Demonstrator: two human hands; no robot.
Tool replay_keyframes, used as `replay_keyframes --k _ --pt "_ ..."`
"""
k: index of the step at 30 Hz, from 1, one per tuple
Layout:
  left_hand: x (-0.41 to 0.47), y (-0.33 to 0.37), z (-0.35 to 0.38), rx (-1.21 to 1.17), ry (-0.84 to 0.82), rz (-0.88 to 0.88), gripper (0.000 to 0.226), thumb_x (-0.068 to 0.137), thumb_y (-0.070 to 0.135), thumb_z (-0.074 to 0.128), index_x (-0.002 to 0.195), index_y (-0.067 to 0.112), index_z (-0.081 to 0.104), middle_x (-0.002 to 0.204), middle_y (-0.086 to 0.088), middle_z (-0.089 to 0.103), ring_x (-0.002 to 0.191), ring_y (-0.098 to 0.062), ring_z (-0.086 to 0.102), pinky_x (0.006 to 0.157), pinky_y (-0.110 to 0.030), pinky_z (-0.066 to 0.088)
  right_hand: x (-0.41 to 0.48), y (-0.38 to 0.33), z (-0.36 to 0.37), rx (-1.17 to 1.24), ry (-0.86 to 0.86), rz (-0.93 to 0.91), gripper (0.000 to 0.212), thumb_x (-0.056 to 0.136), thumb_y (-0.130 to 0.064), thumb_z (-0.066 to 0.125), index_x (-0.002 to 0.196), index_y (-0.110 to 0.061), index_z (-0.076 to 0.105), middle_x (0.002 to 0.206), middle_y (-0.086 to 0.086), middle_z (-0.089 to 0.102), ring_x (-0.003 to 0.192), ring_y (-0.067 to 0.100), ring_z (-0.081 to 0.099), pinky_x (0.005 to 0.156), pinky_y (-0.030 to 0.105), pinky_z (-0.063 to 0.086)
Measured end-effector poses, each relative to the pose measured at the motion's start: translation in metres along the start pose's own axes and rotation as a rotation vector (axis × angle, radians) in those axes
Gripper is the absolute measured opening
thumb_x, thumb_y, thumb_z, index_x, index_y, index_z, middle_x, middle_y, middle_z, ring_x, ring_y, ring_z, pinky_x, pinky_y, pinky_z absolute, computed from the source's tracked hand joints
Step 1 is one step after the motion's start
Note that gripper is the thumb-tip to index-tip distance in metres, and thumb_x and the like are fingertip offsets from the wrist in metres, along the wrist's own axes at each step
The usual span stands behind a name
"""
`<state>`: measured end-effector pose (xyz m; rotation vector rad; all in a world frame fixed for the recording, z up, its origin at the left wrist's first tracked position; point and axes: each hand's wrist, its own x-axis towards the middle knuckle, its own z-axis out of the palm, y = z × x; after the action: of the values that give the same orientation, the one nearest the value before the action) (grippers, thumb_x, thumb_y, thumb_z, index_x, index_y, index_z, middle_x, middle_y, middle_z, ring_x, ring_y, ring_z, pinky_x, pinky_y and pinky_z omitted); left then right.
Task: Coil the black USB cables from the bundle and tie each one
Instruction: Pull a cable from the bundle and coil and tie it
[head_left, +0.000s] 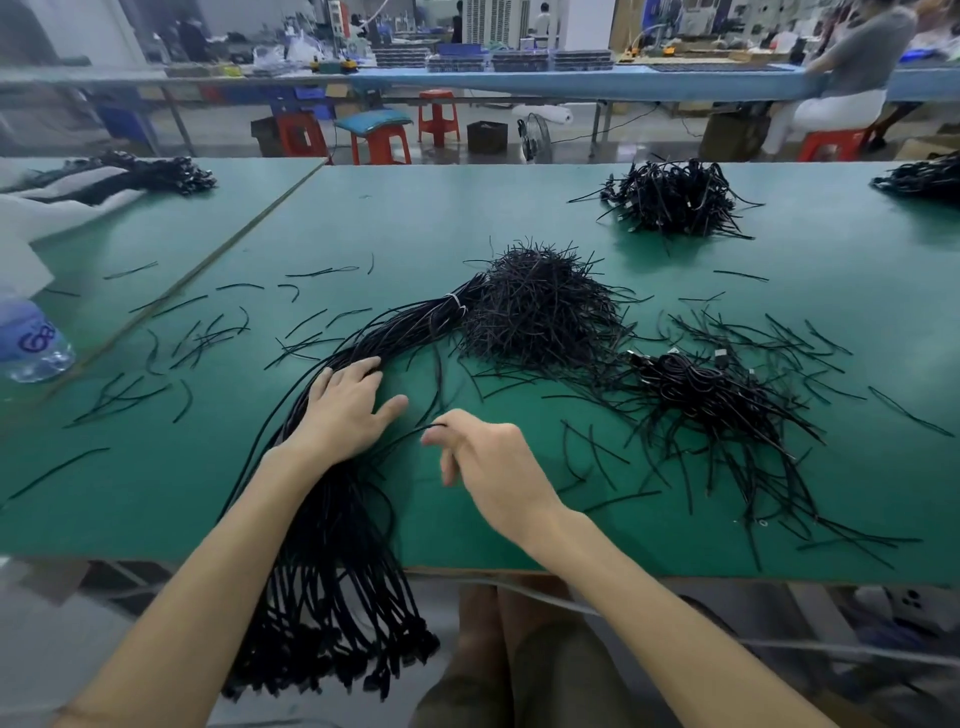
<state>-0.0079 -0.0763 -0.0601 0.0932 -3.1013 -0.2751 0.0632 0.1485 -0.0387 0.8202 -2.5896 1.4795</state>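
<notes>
Cable bundle is lying across the green table, bound by a white tie at its far end, its near ends hanging over the front edge. Left hand is resting flat on the bundle, fingers spread and straight. Right hand, just right of the bundle, is pinching a single black strand between thumb and forefinger. A heap of loose ties is touching the bundle's far end.

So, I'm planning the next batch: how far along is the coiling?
Done: a small pile of coiled cables at right. In hand: the right hand pinches one strand from the bundle, which the left hand rests on. Left: most of that thick bundle.
</notes>
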Motion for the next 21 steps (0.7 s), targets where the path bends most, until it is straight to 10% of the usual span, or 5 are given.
replay_keyframes --k 5,12,21 --pt "-0.001 -0.003 0.002 0.010 0.010 0.020 0.066 0.104 0.053 0.044 0.155 0.013 0.038 0.167 0.009 0.022 0.153 -0.016 0.023 0.128 -0.039 0.001 -0.004 0.005 -0.028 0.018 0.090 -0.031 0.035 0.108 -0.032 0.047 0.083 -0.013 0.062 0.052 -0.005 0.047 0.046 0.018 0.038 0.052 0.031 0.034" --pt "-0.005 -0.004 -0.002 -0.013 0.012 0.029 0.063 0.105 0.050 0.044 0.156 0.014 0.038 0.167 0.011 0.022 0.153 -0.014 0.022 0.128 -0.037 0.002 0.001 0.014 -0.069 -0.028 0.358 0.006 0.022 0.102 -0.003 0.053 0.088 -0.016 0.064 0.071 -0.022 0.062 0.049 0.001 0.050 0.050 0.013 0.035" --pt "-0.005 -0.006 -0.001 -0.020 0.024 0.047 0.061 0.105 0.048 0.044 0.155 0.014 0.039 0.167 0.011 0.023 0.153 -0.011 0.022 0.128 -0.037 0.001 0.009 0.043 -0.109 0.287 0.752 0.365 0.041 0.109 -0.035 0.043 0.078 -0.014 0.059 0.063 -0.006 0.053 0.050 0.004 0.039 0.052 0.020 0.033"
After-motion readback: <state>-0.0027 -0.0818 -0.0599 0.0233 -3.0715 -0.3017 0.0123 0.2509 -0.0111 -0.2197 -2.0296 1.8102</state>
